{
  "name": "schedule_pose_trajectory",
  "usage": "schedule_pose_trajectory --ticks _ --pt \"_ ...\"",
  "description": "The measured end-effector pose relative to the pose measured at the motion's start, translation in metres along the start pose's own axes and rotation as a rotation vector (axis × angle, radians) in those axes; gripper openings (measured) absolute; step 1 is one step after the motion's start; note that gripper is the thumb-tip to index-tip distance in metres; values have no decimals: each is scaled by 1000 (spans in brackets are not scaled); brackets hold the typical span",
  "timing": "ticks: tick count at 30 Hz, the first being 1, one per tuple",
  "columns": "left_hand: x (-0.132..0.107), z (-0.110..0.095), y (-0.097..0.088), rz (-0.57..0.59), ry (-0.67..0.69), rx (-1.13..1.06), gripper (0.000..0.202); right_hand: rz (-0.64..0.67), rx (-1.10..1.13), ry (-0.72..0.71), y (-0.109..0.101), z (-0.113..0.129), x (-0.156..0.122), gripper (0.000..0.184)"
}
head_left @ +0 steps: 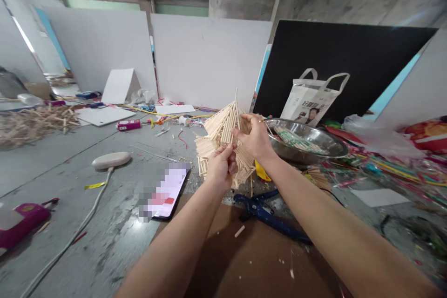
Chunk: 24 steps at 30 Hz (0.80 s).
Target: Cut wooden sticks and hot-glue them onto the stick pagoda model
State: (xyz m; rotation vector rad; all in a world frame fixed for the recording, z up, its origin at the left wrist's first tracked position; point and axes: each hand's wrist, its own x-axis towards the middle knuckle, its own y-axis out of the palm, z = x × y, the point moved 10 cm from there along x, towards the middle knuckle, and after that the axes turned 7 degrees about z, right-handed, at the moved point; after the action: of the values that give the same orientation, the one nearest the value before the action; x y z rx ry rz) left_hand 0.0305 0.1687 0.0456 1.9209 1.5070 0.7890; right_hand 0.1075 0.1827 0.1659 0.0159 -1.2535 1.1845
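Note:
A small tower-like model [206,149] built of pale wooden sticks stands on the floor, with a pointed roof [221,118] and tiered lower parts. My left hand [223,163] is closed in a pinch at the lower ends of the roof's front wooden sticks [228,134]. Whether a loose stick is between those fingertips is hidden. On the right side of the roof, my right hand [256,137] grips the model, its thumb against the front sticks and its fingers behind. One thin stick juts above the peak.
Blue cutting pliers [260,209] lie on a brown board [230,251] near my forearms. A phone [167,193] is at left, beyond it a white corded device [111,160]. A metal bowl [307,151] holds sticks at right, before a white bag [307,98]. Loose sticks [38,123] lie far left.

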Motion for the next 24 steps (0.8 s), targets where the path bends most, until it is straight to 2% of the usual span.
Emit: schedule_pose_trajectory --ticks 3,6,8,10,11,13,15,16,18,20,22,24 --pt "0 0 1 19 -8 -11 18 -24 10 34 -12 -3 -1 39" --pt "-3 0 5 40 -3 -8 19 -53 39 112 -39 -17 -14 38" --pt "-7 0 9 60 10 11 20 9 35 195 -57 -30 -31 36" --pt "-12 1 16 84 31 49 21 173 -6 307 -64 -45 -59 30" --pt "-15 2 20 93 40 72 21 317 -44 352 -61 -51 -77 27" --pt "-20 4 28 100 49 127 23 684 -159 388 -43 -58 -123 26" --pt "-25 8 37 103 32 194 23 894 -282 376 -32 -61 -165 24" --pt "-28 10 41 110 20 232 23 960 -340 364 -26 -62 -182 23" --pt "-34 14 49 135 -3 312 21 1029 -421 310 -15 -60 -204 21" --pt "-42 17 53 165 -23 397 19 1019 -470 250 -7 -58 -213 19" --pt "-53 20 48 184 -38 484 20 962 -509 219 -5 -58 -212 20" --pt "-66 21 35 170 -20 594 22 901 -553 220 -8 -62 -209 21"
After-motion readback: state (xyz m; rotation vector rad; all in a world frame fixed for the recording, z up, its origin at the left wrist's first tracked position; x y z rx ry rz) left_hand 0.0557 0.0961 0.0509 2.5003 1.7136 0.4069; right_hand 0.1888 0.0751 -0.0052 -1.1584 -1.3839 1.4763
